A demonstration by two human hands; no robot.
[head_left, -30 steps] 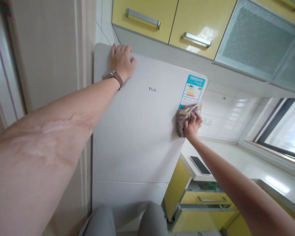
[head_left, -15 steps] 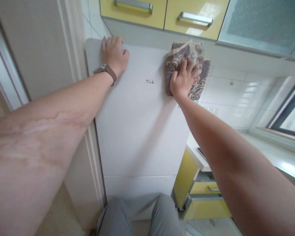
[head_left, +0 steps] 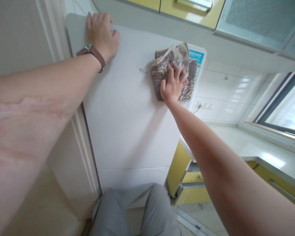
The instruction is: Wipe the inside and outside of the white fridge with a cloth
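Note:
My right hand holds a folded brown patterned cloth against the upper right of a white refrigerator door. Its fingers are bent a little and press into the fabric. The cloth covers the end of the dark logo lettering and part of a blue label by the door's right edge. At the top left of the refrigerator, my left hand rests over the upper edge, thumb apart, holding nothing. A brown-strapped watch is on that wrist.
Yellow cabinets hang above the refrigerator, with a frosted glass door to their right. A door frame stands close on the left. Lower right are a yellow drawer unit, a white countertop and a window.
My right hand has slid the cloth leftward over the door, uncovering the blue label and covering the end of the logo. The view has shifted; my left hand stays at the top edge.

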